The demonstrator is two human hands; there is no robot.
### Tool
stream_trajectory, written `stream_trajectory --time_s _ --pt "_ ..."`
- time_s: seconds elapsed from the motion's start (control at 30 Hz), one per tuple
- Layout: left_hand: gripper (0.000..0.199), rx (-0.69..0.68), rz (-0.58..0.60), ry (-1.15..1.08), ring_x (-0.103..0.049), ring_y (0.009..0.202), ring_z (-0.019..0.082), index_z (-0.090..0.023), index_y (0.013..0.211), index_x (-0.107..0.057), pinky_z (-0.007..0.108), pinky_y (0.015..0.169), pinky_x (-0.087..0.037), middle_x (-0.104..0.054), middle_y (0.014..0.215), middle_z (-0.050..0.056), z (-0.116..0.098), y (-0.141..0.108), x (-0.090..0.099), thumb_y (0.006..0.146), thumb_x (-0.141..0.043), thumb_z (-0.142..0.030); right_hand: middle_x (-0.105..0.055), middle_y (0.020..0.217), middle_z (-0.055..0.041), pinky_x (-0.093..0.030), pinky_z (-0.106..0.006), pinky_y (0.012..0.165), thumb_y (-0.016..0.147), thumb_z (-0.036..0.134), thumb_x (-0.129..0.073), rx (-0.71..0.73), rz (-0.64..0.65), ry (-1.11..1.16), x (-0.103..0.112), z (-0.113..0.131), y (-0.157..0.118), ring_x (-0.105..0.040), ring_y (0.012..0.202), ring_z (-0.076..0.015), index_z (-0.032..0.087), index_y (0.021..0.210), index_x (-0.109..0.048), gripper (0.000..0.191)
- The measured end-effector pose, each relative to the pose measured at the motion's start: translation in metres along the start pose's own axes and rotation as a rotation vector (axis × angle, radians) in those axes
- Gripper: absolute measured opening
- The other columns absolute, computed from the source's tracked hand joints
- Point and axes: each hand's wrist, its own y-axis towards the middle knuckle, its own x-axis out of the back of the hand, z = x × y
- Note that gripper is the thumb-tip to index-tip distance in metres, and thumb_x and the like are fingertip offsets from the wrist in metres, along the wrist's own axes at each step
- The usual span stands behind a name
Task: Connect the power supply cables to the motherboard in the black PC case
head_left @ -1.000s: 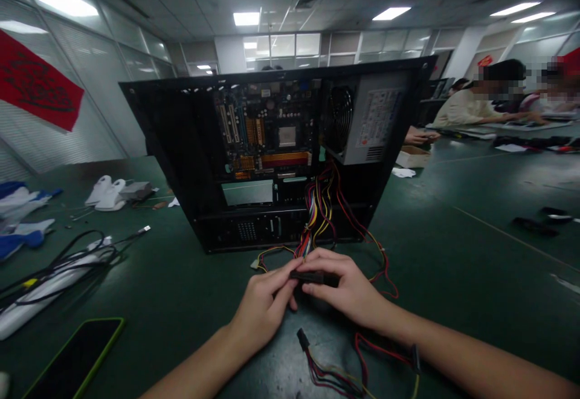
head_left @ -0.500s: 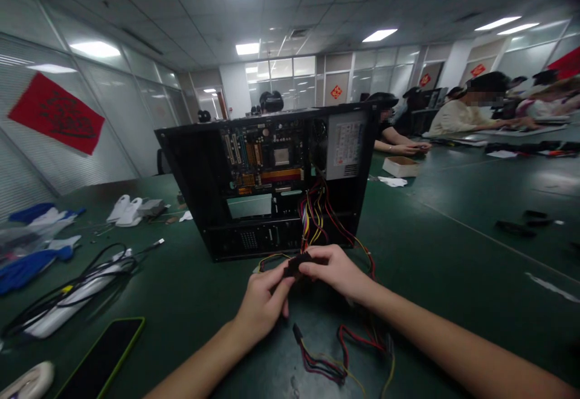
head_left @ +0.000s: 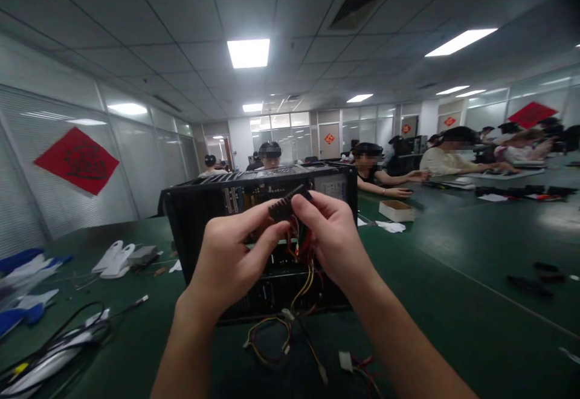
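Black multi-pin connector (head_left: 281, 208) before an open computer case (head_left: 193, 220).
The person's left hand (head_left: 229, 260) and right hand (head_left: 338, 239) pinch it, grip narrow; yellow wires (head_left: 304, 287) below.

Black ribbed plastic connector (head_left: 281, 207) held btwn bare L hand (head_left: 233, 254) & bare R hand (head_left: 335, 236), before open black metal PC case (head_left: 272, 291) set on flat green tabletop (head_left: 435, 272); beige open rectangular box (head_left: 396, 213) placed R of case, grey boxy block (head_left: 142, 256) L
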Motion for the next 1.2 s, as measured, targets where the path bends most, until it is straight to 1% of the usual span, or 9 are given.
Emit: stream_trajectory --time_s 0.07,0.17,0.27,0.47,0.63,0.77,0.87,1.03,1.2 --pt "0.027 0.034 0.038 -0.032 -0.066 0.061 0.011 -0.014 0.112 -0.074 0.018 0.057 -0.049 -0.074 0.074 0.001 0.01 -0.002 0.002 0.091 -0.068 -0.029 -0.056 0.061 0.0028 -0.042 -0.019 0.041 0.084 0.055 -0.072 -0.114 0.074 -0.012 0.009 -0.004 0.001 -0.049 0.047 -0.0077 0.017 0.076 -0.063 0.039" --pt "0.026 0.109 0.109 -0.103 -0.069 0.065 0.014 -0.015 0.109 -0.075 0.019 0.058 -0.052 -0.076 0.079 0.002 0.028 -0.005 -0.001 0.089 -0.071 -0.03 -0.05 0.051 0.0064 -0.033 -0.016 0.032 0.081 0.058 -0.073 -0.281 0.158 0.016 0.02 -0.01 0.005 -0.041 0.037 -0.0058 0.017 0.073 -0.058 0.044" --pt "0.023 0.127 0.108 -0.124 -0.07 0.066 0.014 -0.015 0.105 -0.075 0.019 0.059 -0.053 -0.077 0.08 0.002 0.039 -0.004 -0.002 0.087 -0.072 -0.031 -0.05 0.05 0.0072 -0.034 -0.015 0.032 0.08 0.055 -0.075 -0.319 0.192 0.06 0.021 -0.011 0.009 -0.041 0.036 -0.0051 0.017 0.073 -0.057 0.043" --pt "0.032 -0.044 0.058 0.06 -0.068 0.064 0.013 -0.015 0.109 -0.074 0.02 0.06 -0.05 -0.077 0.082 0.003 0.046 -0.004 -0.003 0.087 -0.073 -0.038 -0.048 0.05 0.0074 -0.032 -0.015 0.034 0.086 0.054 -0.069 -0.255 0.2 -0.025 0.019 -0.012 0.009 -0.041 0.038 -0.005 0.017 0.074 -0.058 0.04" --pt "0.027 -0.144 0.114 0.15 -0.069 0.068 0.014 -0.016 0.1 -0.074 0.021 0.062 -0.047 -0.076 0.085 0.004 0.048 -0.006 -0.002 0.092 -0.067 -0.04 -0.046 0.052 0.0072 -0.033 -0.018 0.036 0.092 0.054 -0.061 -0.164 0.178 -0.234 0.017 -0.008 0.003 -0.04 0.041 -0.0057 0.018 0.072 -0.056 0.041" --pt "0.028 -0.208 0.145 0.265 -0.063 0.062 0.013 -0.018 0.089 -0.071 0.023 0.057 -0.039 -0.07 0.072 0.001 0.046 -0.007 0.002 0.093 -0.064 -0.045 -0.047 0.055 0.0056 -0.033 -0.019 0.04 0.093 0.055 -0.06 -0.068 0.173 -0.378 0.011 0.003 -0.002 -0.043 0.046 -0.0061 0.018 0.069 -0.053 0.045" --pt "0.037 -0.233 0.145 0.313 -0.056 0.055 0.013 -0.018 0.079 -0.066 0.025 0.053 -0.033 -0.061 0.062 -0.001 0.045 -0.007 0.002 0.093 -0.06 -0.052 -0.048 0.056 0.0055 -0.034 -0.019 0.041 0.093 0.058 -0.059 -0.085 0.215 -0.379 0.013 0.005 -0.003 -0.044 0.046 -0.0068 0.018 0.07 -0.053 0.046" --pt "0.038 -0.22 0.1 0.239 -0.049 0.051 0.01 -0.018 0.079 -0.061 0.022 0.052 -0.032 -0.055 0.061 -0.004 0.042 -0.007 -0.007 0.094 -0.058 -0.053 -0.044 0.055 0.0067 -0.032 -0.02 0.04 0.092 0.061 -0.058 -0.146 0.235 -0.271 0.019 0.001 -0.001 -0.04 0.043 -0.0071 0.019 0.073 -0.054 0.046" --pt "0.042 -0.182 0.149 0.072 -0.038 0.047 0.007 -0.017 0.071 -0.052 0.02 0.047 -0.029 -0.047 0.056 -0.007 0.038 -0.006 -0.015 0.093 -0.06 -0.051 -0.051 0.064 0.0023 -0.039 -0.022 0.053 0.091 0.064 -0.057 -0.024 0.173 -0.408 0.015 0.009 -0.001 -0.046 0.058 -0.0098 0.017 0.067 -0.056 0.053"
